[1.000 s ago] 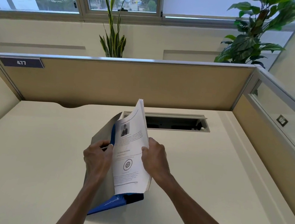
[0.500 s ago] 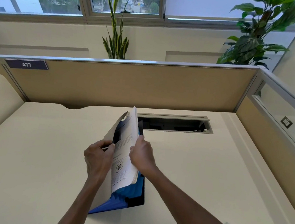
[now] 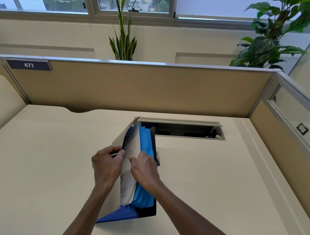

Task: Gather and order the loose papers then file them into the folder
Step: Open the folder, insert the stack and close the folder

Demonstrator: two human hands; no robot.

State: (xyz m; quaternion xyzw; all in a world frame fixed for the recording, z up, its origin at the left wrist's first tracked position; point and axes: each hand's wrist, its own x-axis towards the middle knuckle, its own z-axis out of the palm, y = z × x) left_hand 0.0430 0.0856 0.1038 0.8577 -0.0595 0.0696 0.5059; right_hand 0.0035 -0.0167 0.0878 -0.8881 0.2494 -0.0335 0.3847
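Note:
A blue accordion folder (image 3: 143,196) stands open on the cream desk (image 3: 37,161), its pleated pockets fanned to the right. A white stack of printed papers (image 3: 132,153) sits upright inside its leftmost pocket, edge toward me. My left hand (image 3: 106,165) pinches the folder's grey front flap (image 3: 121,139) and holds it open. My right hand (image 3: 144,169) grips the papers' near edge from the right, pressing them down into the pocket. The lower part of the stack is hidden by the hands.
An open cable tray slot (image 3: 184,129) lies in the desk just behind the folder. Tan partition panels (image 3: 144,88) wall the desk at the back and right, with a "477" label (image 3: 28,65). Two plants (image 3: 123,41) stand beyond the partition.
The papers have turned edge-on and sunk deeper into the folder's pocket. My right hand followed them down and left; the blue pleats now show to the right.

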